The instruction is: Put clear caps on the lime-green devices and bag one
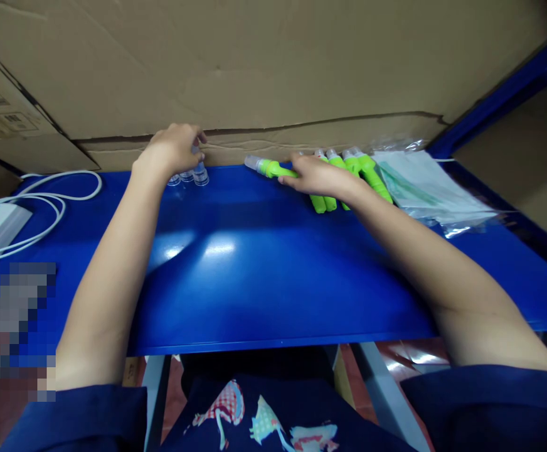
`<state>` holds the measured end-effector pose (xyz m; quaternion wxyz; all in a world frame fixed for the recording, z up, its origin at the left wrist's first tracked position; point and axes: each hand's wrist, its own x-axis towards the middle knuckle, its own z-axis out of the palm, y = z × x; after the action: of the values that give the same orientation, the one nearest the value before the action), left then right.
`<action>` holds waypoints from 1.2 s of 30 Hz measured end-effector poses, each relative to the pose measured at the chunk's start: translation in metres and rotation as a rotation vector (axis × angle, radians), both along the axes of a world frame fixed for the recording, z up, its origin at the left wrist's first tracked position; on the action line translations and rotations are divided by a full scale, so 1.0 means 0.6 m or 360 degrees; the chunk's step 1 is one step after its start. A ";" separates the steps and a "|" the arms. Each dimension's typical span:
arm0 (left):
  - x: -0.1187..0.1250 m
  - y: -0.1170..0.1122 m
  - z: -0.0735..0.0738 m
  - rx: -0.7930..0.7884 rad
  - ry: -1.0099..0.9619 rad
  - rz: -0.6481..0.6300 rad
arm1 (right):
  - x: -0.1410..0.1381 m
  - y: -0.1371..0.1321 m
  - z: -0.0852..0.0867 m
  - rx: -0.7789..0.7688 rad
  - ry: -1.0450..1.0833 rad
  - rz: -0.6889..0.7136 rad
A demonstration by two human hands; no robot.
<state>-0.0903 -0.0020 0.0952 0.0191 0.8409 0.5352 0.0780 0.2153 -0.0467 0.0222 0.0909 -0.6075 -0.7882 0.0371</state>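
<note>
I'm at a warehouse packing station: shipping cartons (pixel 254 63) wall the far edge of my blue metal desk (pixel 254 282), plastic bags (pixel 426 182) piled near its far-right corner.

Navy short sleeves (pixel 80 417) — dark apron (pixel 264 420) printed with colourful figures

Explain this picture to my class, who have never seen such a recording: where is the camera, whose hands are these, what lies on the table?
There is no machine here: a person works with bare hands. The one picture comes from a camera worn on their head, looking forward and down, so both arms reach away from you. The left hand curls over small clear caps at the back of the blue table. The right hand lies on one green tube, beside more green tubes. Whether either hand grips is unclear. Far right lie plastic bags, a white cable left, cardboard behind.
</note>
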 end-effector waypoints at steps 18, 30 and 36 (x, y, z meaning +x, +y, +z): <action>0.002 -0.006 0.000 -0.0063 0.0063 0.0033 | -0.058 -0.036 0.019 -0.0386 0.0139 -0.0111; 0.009 -0.002 -0.004 -0.0195 0.0089 0.0040 | -0.052 -0.038 0.032 -0.0478 0.0342 -0.0107; 0.011 0.003 -0.011 -0.0342 0.0249 0.0041 | -0.053 -0.038 0.033 -0.0589 0.0390 -0.0255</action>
<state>-0.0840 0.0001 0.0884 0.0661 0.8306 0.5511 -0.0455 0.1837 -0.0696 0.0422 0.0756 -0.6654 -0.7004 0.2471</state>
